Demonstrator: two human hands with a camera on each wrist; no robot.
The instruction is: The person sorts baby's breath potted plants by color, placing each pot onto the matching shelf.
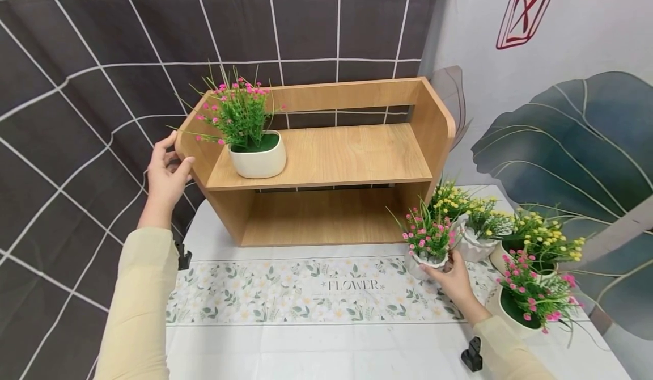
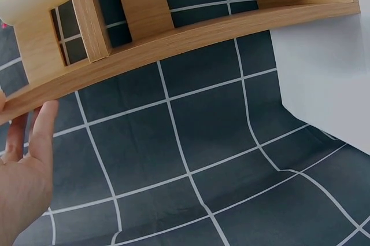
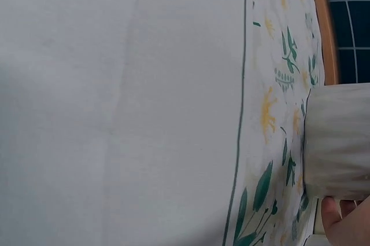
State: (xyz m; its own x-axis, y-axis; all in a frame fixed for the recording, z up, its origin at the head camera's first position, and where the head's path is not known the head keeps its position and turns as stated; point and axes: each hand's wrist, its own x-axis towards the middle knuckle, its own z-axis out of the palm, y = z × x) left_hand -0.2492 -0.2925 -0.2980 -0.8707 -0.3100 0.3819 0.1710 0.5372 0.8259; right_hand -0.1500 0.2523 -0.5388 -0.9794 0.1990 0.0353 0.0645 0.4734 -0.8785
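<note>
A two-tier wooden shelf [image 1: 352, 150] stands at the back of the table, and my left hand [image 1: 168, 170] grips its left side panel. In the left wrist view, fingers [image 2: 43, 133] of that hand lie against the panel's outer face. My right hand [image 1: 456, 281] holds a white wavy-rimmed pot [image 1: 425, 265] with pink flowers [image 1: 428, 233], low at the shelf's front right corner. The right wrist view shows this pot [image 3: 338, 142] with the fingertips at its side; most of the hand is out of frame there. On the upper tier's left sits a cream pot [image 1: 260, 161] with pink flowers.
Right of my right hand stand several more pots: a white pot [image 1: 474, 247] with yellow flowers, a cream pot [image 1: 502, 258] with yellow flowers and a cream pot [image 1: 505, 315] with pink ones. A floral runner [image 1: 285, 295] lies before the shelf on a white cloth.
</note>
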